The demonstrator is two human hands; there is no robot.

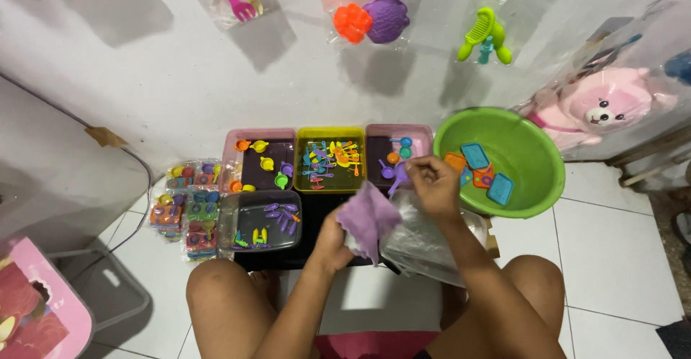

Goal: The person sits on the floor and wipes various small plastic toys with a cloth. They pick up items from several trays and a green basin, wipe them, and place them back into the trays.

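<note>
- White tiled floor (619, 258), white wall (144, 64) hung with bagged toys (374, 14).
- Left hand (335, 240) grips purple cloth (368, 219).
- Right hand (434, 183) pinches clear bag (417, 240) beside green basin (533, 186).

left hand (332, 240): purple cloth (368, 219); right hand (434, 181): small purple toy (398, 177)

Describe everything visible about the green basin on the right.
The round bright green plastic basin looks smooth and shiny, with a rolled rim. It sits upright on the white tiled floor, right of the pink tray, below the bagged pink plush bear. Inside lie flat blue and orange toy pieces. The person's right hand is raised just in front of its left rim.
</note>
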